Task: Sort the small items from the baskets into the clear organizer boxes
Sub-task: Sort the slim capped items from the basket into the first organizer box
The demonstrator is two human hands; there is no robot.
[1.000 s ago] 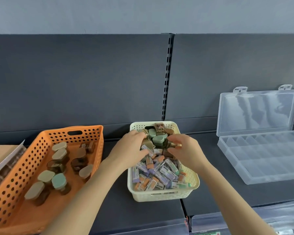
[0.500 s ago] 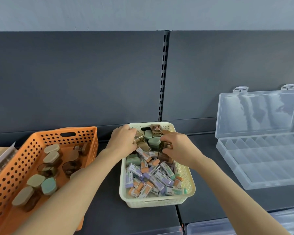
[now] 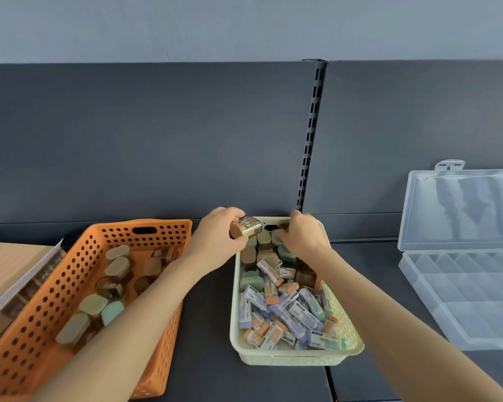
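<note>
Small items (image 3: 285, 314) fill a cream basket (image 3: 295, 358) in the middle of a dark shelf (image 3: 209, 329), seen from the head camera looking down along both forearms. At the near end are wrapped purple, orange and green pieces. At the far end are squat jars with tan, green and brown caps.

The left hand (image 3: 218, 239) grips a brown-capped jar (image 3: 246, 227) lying on its side, just above the far left corner of the basket. The right hand (image 3: 302, 236) is curled down into the jars at the far end. A dark piece shows at its fingertips, but whether it is gripped cannot be told.

An orange basket (image 3: 169, 230) stands just to the left and holds more capped jars. A cardboard box (image 3: 6, 256) is at the left edge. Well to the right, a clear organizer box (image 3: 462, 285) lies with its lid (image 3: 462, 204) raised, and no items show in its compartments.

This looks like the picking step, with sorting barely begun. Next, the held jar would need carrying across to the right and lowering into one compartment, provided it fits between the dividers.
</note>
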